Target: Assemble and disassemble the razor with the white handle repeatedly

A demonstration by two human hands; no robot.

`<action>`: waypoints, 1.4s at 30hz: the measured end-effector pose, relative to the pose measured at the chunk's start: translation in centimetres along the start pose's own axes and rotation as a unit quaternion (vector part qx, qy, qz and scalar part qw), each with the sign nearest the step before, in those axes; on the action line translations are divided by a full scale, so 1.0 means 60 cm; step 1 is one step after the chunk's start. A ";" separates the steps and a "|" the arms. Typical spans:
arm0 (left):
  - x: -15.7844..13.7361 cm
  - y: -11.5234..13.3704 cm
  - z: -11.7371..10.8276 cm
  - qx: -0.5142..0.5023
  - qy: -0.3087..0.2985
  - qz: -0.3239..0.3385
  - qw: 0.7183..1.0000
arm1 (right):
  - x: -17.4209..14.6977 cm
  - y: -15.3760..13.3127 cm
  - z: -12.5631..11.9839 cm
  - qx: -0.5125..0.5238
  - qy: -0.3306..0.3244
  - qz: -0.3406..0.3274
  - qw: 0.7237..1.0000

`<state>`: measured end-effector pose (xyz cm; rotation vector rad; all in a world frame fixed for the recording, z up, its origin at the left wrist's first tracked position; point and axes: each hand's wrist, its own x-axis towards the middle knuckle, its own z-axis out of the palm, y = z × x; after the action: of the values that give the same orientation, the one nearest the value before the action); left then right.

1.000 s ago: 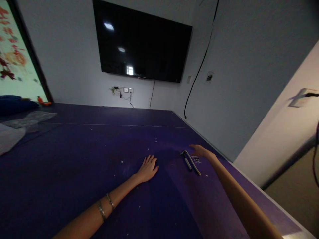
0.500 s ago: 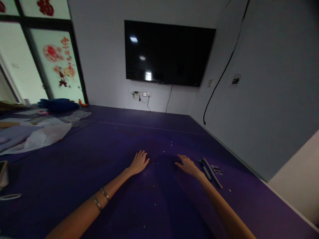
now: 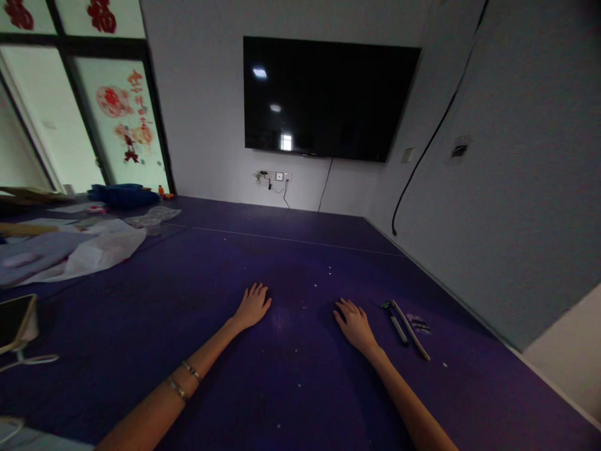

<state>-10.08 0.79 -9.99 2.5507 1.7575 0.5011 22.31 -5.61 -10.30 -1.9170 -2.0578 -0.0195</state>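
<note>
Both my hands rest palm down on or just over a dark purple tabletop (image 3: 197, 351), with nothing in them. My left hand (image 3: 252, 305) lies left of the middle, fingers stretched out; two bracelets circle that forearm. To the right, my right hand (image 3: 354, 322) has its fingers spread. Just beyond its right side lie a slim tool with a dark head and grey handle (image 3: 398, 327) and a curved pale strip (image 3: 411, 332). Next to them is a small clear packet (image 3: 419, 324) with dark pieces inside.
Plastic sheeting (image 3: 101, 247) and papers lie at the left, with a dark blue cloth bundle (image 3: 123, 196) behind. A phone-like device on a stand (image 3: 19, 322) is at the left edge. A black cable (image 3: 429, 138) hangs along the right wall. A television (image 3: 328, 100) is on the far wall.
My hands have moved slightly apart, the left hand shifting left. The fingers of my right hand now point more forward. The view has turned a little to the left.
</note>
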 end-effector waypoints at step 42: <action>-0.002 -0.011 0.005 0.014 -0.003 0.009 1.000 | -0.003 0.001 -0.003 0.071 0.035 -0.004 0.997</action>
<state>-10.62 0.99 -10.45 2.5854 1.7540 0.4708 22.41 -5.81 -10.16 -1.7965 -1.9657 0.0560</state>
